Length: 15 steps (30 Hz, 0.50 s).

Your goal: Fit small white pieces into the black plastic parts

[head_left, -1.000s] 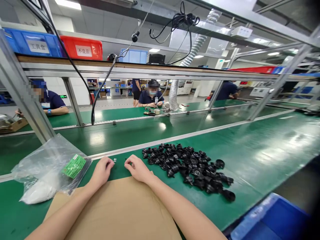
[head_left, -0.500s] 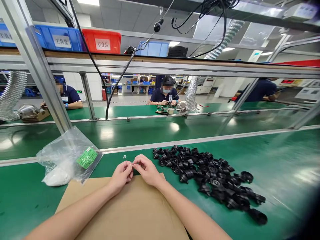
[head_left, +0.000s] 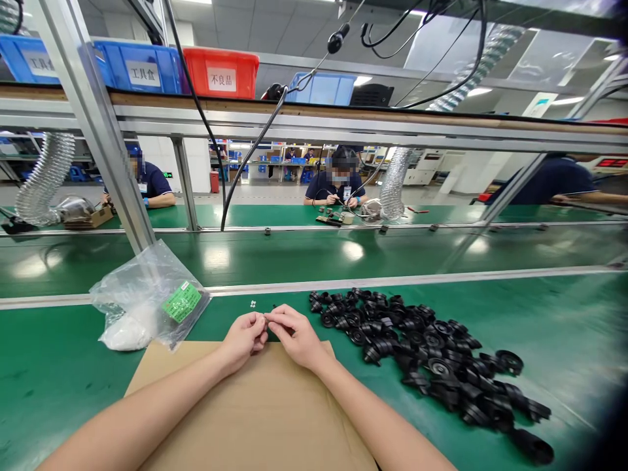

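Above the far edge of a brown cardboard sheet (head_left: 255,405), my left hand (head_left: 245,340) and my right hand (head_left: 297,337) meet with fingertips pinched together. Whatever lies between the fingers is too small and hidden to name. Just beyond them, a few tiny white pieces (head_left: 253,304) rest on the green work surface. A large pile of black round plastic parts (head_left: 422,347) spreads to the right of my right hand. Left of my left hand lies a clear plastic bag (head_left: 147,294) with a green label and white contents.
A metal post (head_left: 101,131) rises at the left behind the bag. Blue bins and a red bin (head_left: 220,72) stand on the shelf overhead, where black cables hang down. Across the green belt (head_left: 294,252), co-workers sit at a far bench, one of them (head_left: 338,176) facing me.
The camera view has shifted, so the scene sits slightly further right. My hands stay together at the same place, with small finger movements. The co-worker opposite has lowered their head.
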Each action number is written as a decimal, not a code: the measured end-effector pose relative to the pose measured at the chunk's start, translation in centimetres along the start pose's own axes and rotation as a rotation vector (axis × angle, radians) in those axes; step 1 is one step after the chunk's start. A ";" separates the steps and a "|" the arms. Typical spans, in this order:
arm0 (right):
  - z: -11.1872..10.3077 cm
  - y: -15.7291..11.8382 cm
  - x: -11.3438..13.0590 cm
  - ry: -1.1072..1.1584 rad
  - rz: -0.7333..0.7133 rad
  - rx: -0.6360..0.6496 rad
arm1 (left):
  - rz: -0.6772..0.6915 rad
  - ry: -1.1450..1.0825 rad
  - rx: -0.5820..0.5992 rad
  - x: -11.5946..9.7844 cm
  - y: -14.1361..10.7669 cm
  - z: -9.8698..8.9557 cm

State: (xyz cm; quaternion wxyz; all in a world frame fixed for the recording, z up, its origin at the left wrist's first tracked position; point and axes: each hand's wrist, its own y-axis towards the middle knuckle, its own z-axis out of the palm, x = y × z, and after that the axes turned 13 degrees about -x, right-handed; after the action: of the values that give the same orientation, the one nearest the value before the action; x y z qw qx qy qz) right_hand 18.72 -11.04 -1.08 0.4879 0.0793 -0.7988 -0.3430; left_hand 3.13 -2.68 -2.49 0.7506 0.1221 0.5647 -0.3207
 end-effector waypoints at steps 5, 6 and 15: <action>-0.1 0.0 -0.1 -0.014 0.019 0.074 | 0.000 -0.018 -0.024 -0.3 -0.1 -0.1; -0.1 0.0 -0.1 -0.014 0.029 0.075 | -0.002 -0.022 -0.022 -0.3 -0.2 -0.1; -1.3 0.3 0.2 -0.141 -0.063 0.021 | 0.012 0.012 0.035 -0.2 0.4 0.2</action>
State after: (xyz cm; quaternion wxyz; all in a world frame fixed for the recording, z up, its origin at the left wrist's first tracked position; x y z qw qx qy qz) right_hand 19.76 -11.50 -0.32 0.4183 0.0852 -0.8318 -0.3546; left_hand 3.49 -2.37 -2.28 0.7468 0.1404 0.5627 -0.3255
